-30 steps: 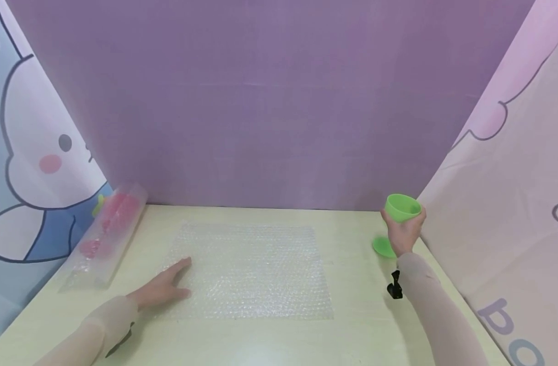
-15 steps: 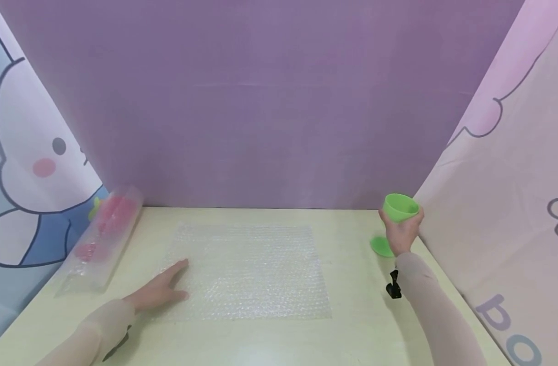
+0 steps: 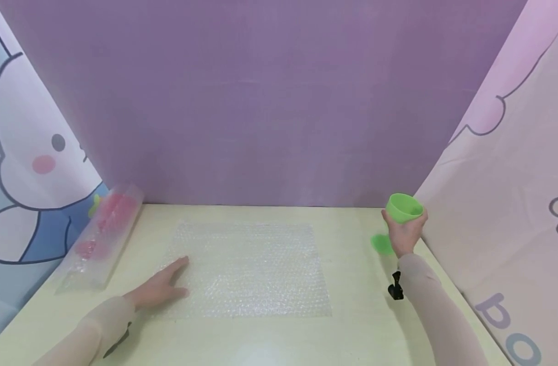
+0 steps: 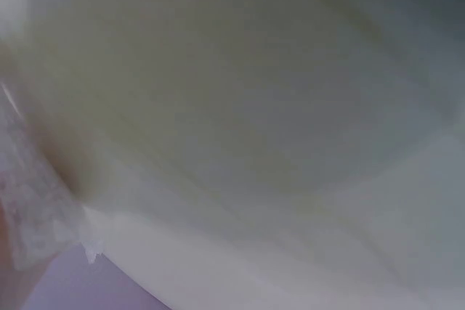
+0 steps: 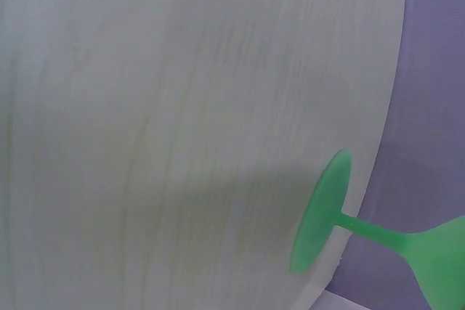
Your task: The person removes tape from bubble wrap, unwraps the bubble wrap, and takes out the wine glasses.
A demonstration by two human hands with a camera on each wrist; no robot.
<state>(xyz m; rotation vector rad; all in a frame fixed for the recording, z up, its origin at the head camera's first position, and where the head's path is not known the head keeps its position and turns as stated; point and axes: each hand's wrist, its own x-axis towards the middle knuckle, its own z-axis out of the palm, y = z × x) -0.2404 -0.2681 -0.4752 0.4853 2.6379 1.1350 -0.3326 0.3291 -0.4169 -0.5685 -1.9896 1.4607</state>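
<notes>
My right hand (image 3: 403, 235) grips a bright green plastic goblet (image 3: 401, 215) by its bowl, at the table's right side. The goblet's opening faces up and its round foot (image 5: 322, 212) shows with the thin stem (image 5: 374, 231) in the right wrist view. Whether the foot touches the table I cannot tell. On the left, my left hand (image 3: 158, 287) lies with thumb and fingers extended at the left edge of a flat sheet of clear bubble wrap (image 3: 251, 269). The left wrist view is blurred; part of the bubble wrap (image 4: 36, 201) appears at its left edge.
A clear bag (image 3: 100, 244) with pink and red contents lies at the table's left edge. The pale table (image 3: 269, 340) meets a purple backdrop (image 3: 269, 112) behind. Printed cloth panels (image 3: 503, 203) rise on both sides.
The goblet's bowl has shifted very slightly to the right in my right hand's grip. My left hand and the bubble wrap have stayed in place.
</notes>
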